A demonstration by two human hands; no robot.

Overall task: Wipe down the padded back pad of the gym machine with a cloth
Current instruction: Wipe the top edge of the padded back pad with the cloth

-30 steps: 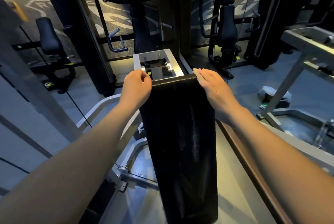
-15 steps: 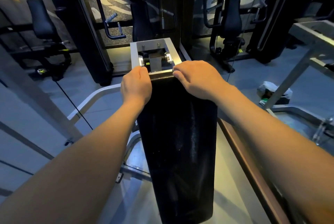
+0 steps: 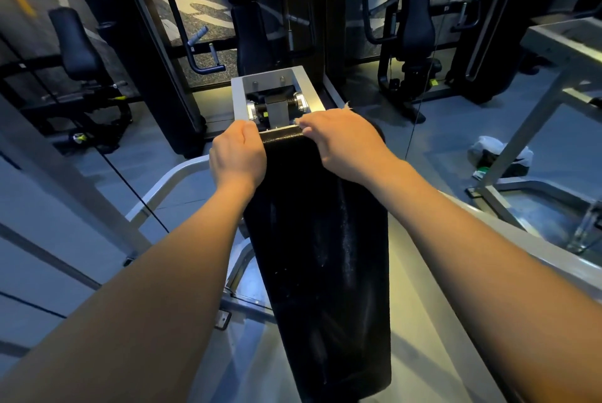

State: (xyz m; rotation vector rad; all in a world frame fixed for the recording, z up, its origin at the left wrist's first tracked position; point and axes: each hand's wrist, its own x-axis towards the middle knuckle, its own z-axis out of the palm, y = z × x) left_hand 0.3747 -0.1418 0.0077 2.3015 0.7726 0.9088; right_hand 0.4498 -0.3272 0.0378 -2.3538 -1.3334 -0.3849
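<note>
The long black back pad [image 3: 321, 249] runs from the middle of the view down to the bottom edge. My left hand [image 3: 239, 155] grips its top left corner with curled fingers. My right hand [image 3: 345, 140] lies over the top right part of the pad and holds a pale cloth [image 3: 347, 106] against the top edge. Only small scraps of the cloth show, at the fingertips and behind the knuckles. The pad's surface shows faint streaks and specks.
A grey metal bracket [image 3: 273, 77] with rollers sits just behind the pad's top. Grey frame tubes [image 3: 169, 184] run to the left and right. Dark gym machines [image 3: 418, 31] stand behind. A white bag [image 3: 498, 155] lies on the floor at right.
My right hand has slid left along the pad's top edge, from the right corner toward the middle, with the cloth under it. The left hand has kept its grip on the left corner.
</note>
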